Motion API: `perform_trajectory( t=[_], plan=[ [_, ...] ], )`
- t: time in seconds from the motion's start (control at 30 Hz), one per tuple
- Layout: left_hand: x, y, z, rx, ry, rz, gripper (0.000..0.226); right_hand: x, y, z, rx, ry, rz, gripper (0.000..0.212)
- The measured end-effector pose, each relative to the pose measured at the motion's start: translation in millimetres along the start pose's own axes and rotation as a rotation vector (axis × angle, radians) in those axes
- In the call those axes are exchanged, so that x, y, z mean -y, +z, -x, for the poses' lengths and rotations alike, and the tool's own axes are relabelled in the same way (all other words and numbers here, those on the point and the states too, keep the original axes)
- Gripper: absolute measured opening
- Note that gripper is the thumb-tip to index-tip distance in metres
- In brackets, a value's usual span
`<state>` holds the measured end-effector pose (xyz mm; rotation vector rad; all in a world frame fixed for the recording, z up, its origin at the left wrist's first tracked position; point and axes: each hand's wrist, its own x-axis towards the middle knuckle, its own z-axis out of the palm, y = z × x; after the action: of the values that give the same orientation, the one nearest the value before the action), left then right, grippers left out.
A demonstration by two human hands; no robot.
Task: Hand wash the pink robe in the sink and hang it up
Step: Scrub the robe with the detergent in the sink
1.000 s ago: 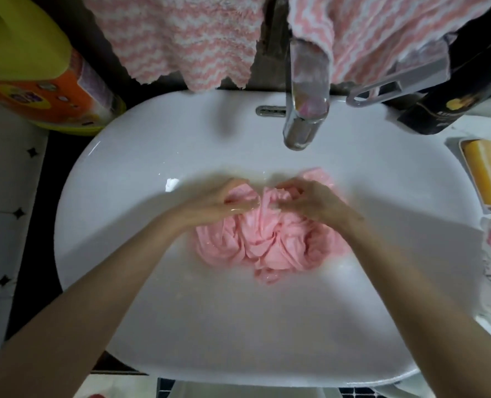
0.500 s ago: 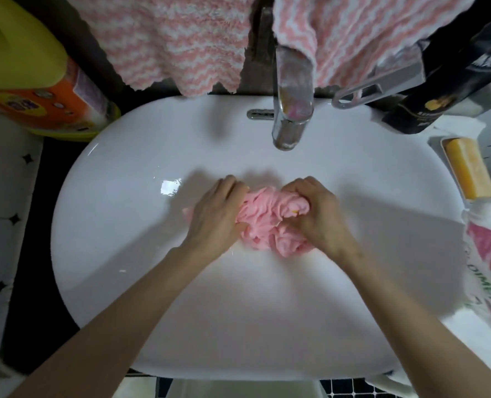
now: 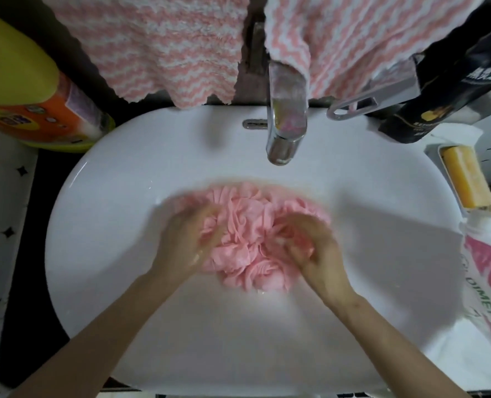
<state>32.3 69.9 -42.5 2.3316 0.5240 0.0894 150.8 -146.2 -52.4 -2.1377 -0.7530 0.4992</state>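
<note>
Two bare forearms reach in from the near edge. The left hand [image 3: 186, 242] and the right hand [image 3: 317, 254] both rest on the pink robe [image 3: 244, 234]. They are blurred, so I cannot tell whether the fingers clutch the cloth or press flat. The robe lies bunched in the middle of the white sink [image 3: 94, 225]. Farther off the tap [image 3: 284, 124] hangs over the basin, a yellow soap bar [image 3: 465, 179] at right, a yellow jug [image 3: 23, 90] at left. Striped towels [image 3: 166, 47] hang farthest.
</note>
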Motion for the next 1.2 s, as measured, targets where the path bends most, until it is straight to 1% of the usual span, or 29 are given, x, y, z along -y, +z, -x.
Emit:
perform_trajectory(
  t=[0.03,0.07,0.1,0.13,0.17,0.2,0.23,0.27,0.3,0.33,0.37,0.4,0.43,0.47,0.5,0.53,0.57,0.6,0.63,0.67,0.7,0.73,0.8,0.87,0.93,1.03,1.13,1.2],
  plan=[
    [4,-2,-8,-0.205,-0.056,-0.084,0.043,2,-2,-5,-0.218,0.055,0.030,0.040],
    [11,2,-15,-0.287,-0.110,-0.177,0.046,2,-1,-10,-0.351,0.140,0.088,0.046],
    [13,9,-22,-0.288,-0.150,-0.212,0.051,3,3,-17,-0.379,0.254,0.115,0.056],
    [11,17,-28,-0.223,-0.195,-0.174,0.057,5,10,-25,-0.323,0.375,0.119,0.068],
    [6,27,-33,-0.131,-0.255,-0.080,0.059,6,18,-31,-0.241,0.451,0.144,0.076],
    [-6,33,-39,-0.044,-0.347,0.063,0.056,6,25,-38,-0.152,0.480,0.170,0.079],
    [-16,38,-47,0.006,-0.450,0.228,0.048,7,30,-47,-0.072,0.489,0.163,0.074],
    [-24,44,-56,0.060,-0.584,0.372,0.042,9,32,-56,0.000,0.494,0.099,0.063],
    [-28,48,-64,0.114,-0.707,0.465,0.039,13,32,-63,0.065,0.495,-0.020,0.047],
    [-30,47,-70,0.144,-0.778,0.514,0.041,14,29,-68,0.128,0.488,-0.156,0.031],
    [-32,45,-72,0.147,-0.804,0.577,0.046,18,23,-69,0.177,0.469,-0.274,0.025],
    [-33,40,-69,0.151,-0.772,0.634,0.045,20,14,-66,0.201,0.446,-0.375,0.030],
    [-35,35,-63,0.154,-0.690,0.665,0.035,23,6,-59,0.202,0.433,-0.451,0.036],
    [-36,29,-50,0.171,-0.533,0.642,0.027,27,-2,-51,0.196,0.433,-0.502,0.040],
    [-36,25,-34,0.197,-0.353,0.596,0.026,30,-6,-41,0.190,0.433,-0.509,0.044],
    [-34,24,-16,0.207,-0.184,0.487,0.032,31,-7,-29,0.177,0.397,-0.433,0.048],
    [-31,27,2,0.187,-0.038,0.323,0.042,27,-3,-18,0.154,0.326,-0.251,0.050],
    [-23,36,17,0.127,0.079,0.083,0.054,22,2,-8,0.129,0.216,-0.004,0.049],
    [-12,46,29,0.059,0.159,-0.149,0.065,15,9,0,0.113,0.076,0.222,0.050],
    [-3,56,36,0.035,0.179,-0.316,0.075,6,19,7,0.123,-0.043,0.394,0.055],
    [2,64,41,0.036,0.161,-0.418,0.082,-2,28,11,0.155,-0.110,0.506,0.060],
    [7,71,42,0.035,0.142,-0.478,0.085,-6,36,13,0.184,-0.126,0.576,0.062],
    [7,81,41,0.023,0.121,-0.568,0.078,-11,49,10,0.191,-0.087,0.653,0.060],
    [8,89,37,-0.021,0.098,-0.629,0.063,-14,58,3,0.131,-0.077,0.694,0.058],
    [8,93,27,-0.042,0.065,-0.614,0.052,-13,65,-5,0.078,-0.076,0.671,0.054],
    [12,97,7,-0.096,0.048,-0.583,0.031,-11,71,-23,-0.054,-0.055,0.623,0.040],
    [15,97,-10,-0.091,-0.052,-0.506,0.027,-8,77,-41,-0.148,0.050,0.515,0.032],
    [12,93,-24,-0.028,-0.095,-0.393,0.023,-3,77,-55,-0.165,0.135,0.512,0.028]
  ],
)
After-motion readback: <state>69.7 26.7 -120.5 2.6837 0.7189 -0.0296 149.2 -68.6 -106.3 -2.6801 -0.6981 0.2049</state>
